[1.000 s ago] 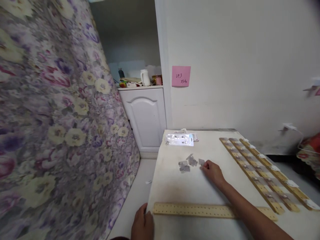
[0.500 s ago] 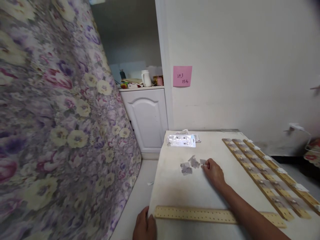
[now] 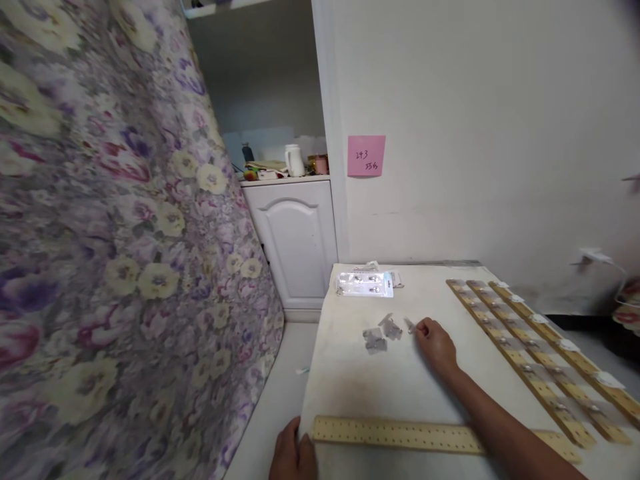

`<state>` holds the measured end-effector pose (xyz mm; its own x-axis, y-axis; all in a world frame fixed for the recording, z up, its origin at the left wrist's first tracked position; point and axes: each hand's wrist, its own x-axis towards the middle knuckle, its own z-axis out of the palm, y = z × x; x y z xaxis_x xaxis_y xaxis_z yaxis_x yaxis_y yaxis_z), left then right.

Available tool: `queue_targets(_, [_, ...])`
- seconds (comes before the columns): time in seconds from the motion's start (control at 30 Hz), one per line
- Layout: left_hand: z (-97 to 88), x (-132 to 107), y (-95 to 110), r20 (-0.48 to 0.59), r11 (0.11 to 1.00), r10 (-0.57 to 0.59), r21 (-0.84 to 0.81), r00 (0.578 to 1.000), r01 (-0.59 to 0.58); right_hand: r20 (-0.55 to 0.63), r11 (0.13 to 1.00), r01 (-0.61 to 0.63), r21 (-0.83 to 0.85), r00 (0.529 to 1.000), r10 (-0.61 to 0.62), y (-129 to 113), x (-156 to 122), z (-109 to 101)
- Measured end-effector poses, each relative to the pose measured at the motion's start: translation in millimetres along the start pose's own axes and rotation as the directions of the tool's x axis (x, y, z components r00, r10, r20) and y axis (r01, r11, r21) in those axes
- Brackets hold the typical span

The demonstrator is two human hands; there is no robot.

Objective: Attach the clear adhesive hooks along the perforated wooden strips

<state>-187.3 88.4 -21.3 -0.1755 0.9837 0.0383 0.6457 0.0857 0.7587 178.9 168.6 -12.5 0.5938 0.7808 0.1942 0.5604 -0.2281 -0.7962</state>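
My right hand point(image 3: 437, 347) is above the white table, its thumb and fingertips pinching a small translucent grey card point(image 3: 409, 325). To the left of it lie a few more such grey cards point(image 3: 375, 340) in a loose group, small shiny bits on them. My left hand point(image 3: 293, 453) is at the table's left edge, fingers curled against that edge beside the end of a perforated wooden strip point(image 3: 395, 432). The strip lies across the near part of the table, with my right forearm passing over it and hiding part of it.
Three wooden strips point(image 3: 523, 360) bearing small cards run along the table's right side. A clear plastic package point(image 3: 365, 284) lies at the back left of the white table point(image 3: 345, 380). A floral curtain point(image 3: 140, 267) hangs on the left; a pink note point(image 3: 366, 156) is on the wall.
My right hand has drawn slightly right, away from the other cards, and the pinched card is tilted more. My left hand stays at the table edge. The view has shifted slightly.
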Motion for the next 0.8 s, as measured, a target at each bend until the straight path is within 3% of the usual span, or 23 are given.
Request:
queue_targets(0.13, [0.4, -1, 3, -0.001, 1.000, -0.012, -0.014, 1.000, 0.012, 0.040, 0.984, -0.038, 0.175, 0.999, 0.032, 4, 1, -17])
queue_targets(0.3, [-0.2, -2, 7, 0.006, 0.999, -0.014, -0.051, 1.000, 0.014, 0.259, 0.897, -0.171, 0.408, 0.964, 0.066, -3, -25, -37])
queue_targets(0.4, [-1.2, -4, 12, -0.005, 0.998, -0.012, -0.064, 1.000, 0.012, 0.380, 0.831, -0.240, 0.502, 0.924, 0.037, -17, -50, -43])
queue_targets(0.47, [-3.2, -7, 18, -0.070, 0.997, 0.024, -0.067, 0.997, -0.029, 0.449, 0.789, -0.284, 0.545, 0.893, 0.011, -29, -67, -44])
queue_targets(0.6, [-12.7, -21, 37, -0.183, 0.984, 0.088, -0.136, 0.979, -0.114, 0.624, 0.639, -0.446, 0.626, 0.779, -0.067, -52, -96, -40])
queue_targets(0.67, [-17.0, -30, 47, -0.123, 0.967, 0.089, -0.228, 0.988, -0.115, 0.664, 0.623, -0.470, 0.625, 0.740, -0.108, -63, -107, -34])
queue_targets(0.8, [-15.0, -41, 55, 0.024, 0.920, 0.133, -0.375, 0.991, -0.114, 0.698, 0.689, -0.428, 0.585, 0.699, -0.158, -81, -122, -16])
